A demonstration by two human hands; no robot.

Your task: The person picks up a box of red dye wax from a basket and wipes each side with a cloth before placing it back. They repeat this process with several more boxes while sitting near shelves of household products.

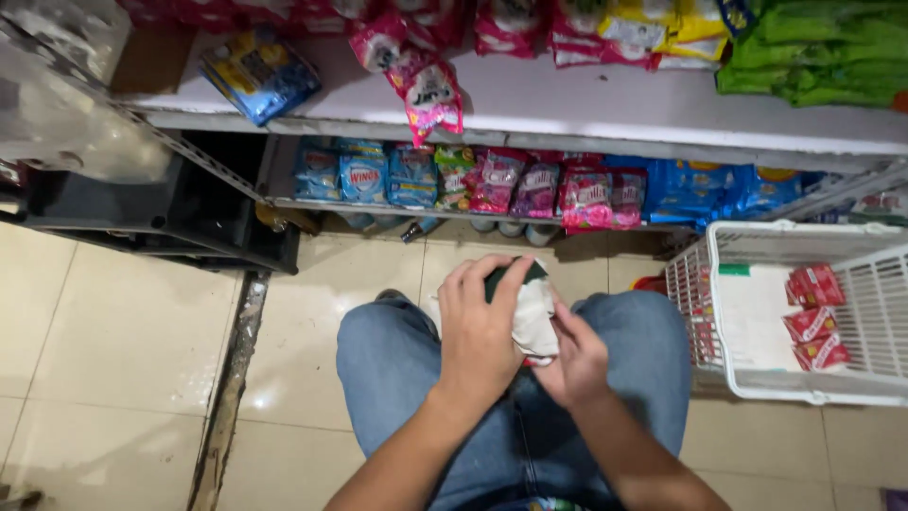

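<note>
My left hand (480,326) wraps over a dark green round item (499,281), which is mostly hidden under my fingers. My right hand (574,358) presses a crumpled white cloth (535,317) against that item. Both hands hover over my lap, above my blue jeans (388,364). I am crouched in front of a low shop shelf (530,104).
A white plastic basket (757,388) with a few small red packets (815,317) stands at my right. Shelves ahead hold pink, blue, yellow and green sachets and bags. A dark rack (161,218) stands at the left on the beige tiled floor (113,360).
</note>
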